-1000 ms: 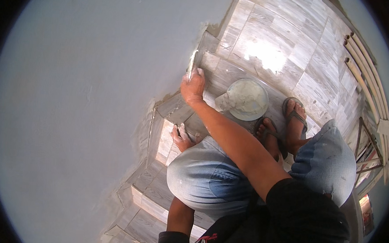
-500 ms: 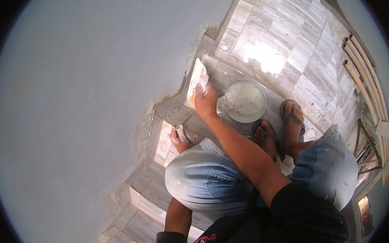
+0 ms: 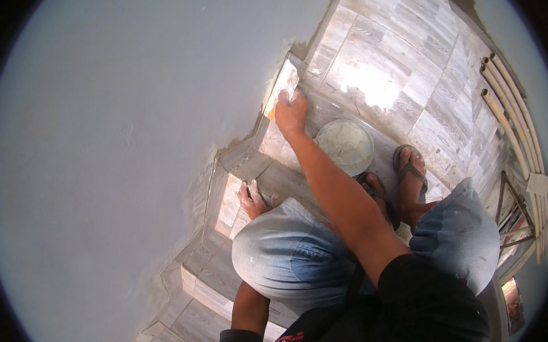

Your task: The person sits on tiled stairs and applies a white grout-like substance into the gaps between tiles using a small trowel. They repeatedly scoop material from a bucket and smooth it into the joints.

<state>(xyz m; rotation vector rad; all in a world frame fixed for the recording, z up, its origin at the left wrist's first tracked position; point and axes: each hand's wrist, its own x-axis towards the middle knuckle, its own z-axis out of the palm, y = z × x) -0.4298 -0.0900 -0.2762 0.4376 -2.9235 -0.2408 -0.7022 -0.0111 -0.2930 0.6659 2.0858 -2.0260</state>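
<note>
My right hand [image 3: 291, 115] is closed on a flat, pale scraper [image 3: 285, 85] smeared with whitish paste. The scraper lies against the bottom of the grey wall, along the edge tiles of a step. Lower down the stairs, my left hand [image 3: 252, 199] rests on a tiled step [image 3: 227, 209] beside my knee, fingers apart and dusted white, apparently holding nothing. A round tub [image 3: 344, 147] of whitish paste stands on the step to the right of my right forearm, which hides part of the tub's near-left rim.
The grey wall [image 3: 115, 132] fills the left side. Tiled stairs descend along it toward the lower left. A wood-patterned tile floor [image 3: 392, 53] spreads beyond the tub. My sandaled feet [image 3: 411, 169] are next to the tub. Several long poles [image 3: 515, 115] lean at the right.
My right hand and the scraper have moved up and away along the wall's bottom edge. My left hand stays in place on its step.
</note>
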